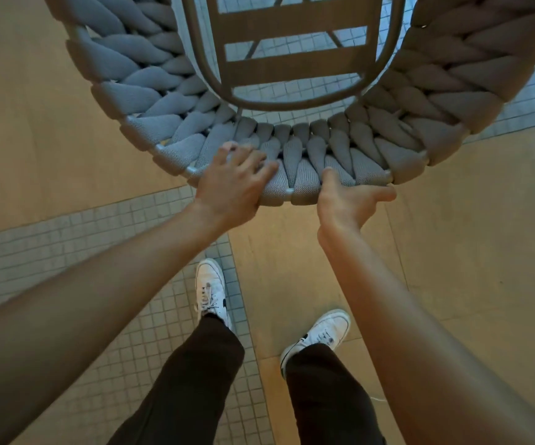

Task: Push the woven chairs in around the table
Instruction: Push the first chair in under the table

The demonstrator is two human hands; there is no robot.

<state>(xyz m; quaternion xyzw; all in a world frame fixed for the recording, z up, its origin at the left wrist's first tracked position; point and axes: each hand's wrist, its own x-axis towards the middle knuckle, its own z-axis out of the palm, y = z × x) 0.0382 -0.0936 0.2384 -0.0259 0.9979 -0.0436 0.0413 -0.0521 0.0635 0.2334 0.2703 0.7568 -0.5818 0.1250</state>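
A woven chair (304,155) with a thick grey braided backrest curves around a slatted brown seat (295,69), seen from directly above. My left hand (234,184) lies over the top rim of the backrest, left of centre, fingers curled on the weave. My right hand (346,203) grips the same rim from the near side, thumb on top and fingers under the edge. No table shows in this view.
The floor has tan slabs (35,123) crossed by bands of small grey mosaic tiles (67,245). My two feet in white sneakers (211,290) stand just behind the chair. Mosaic tile shows through the seat slats.
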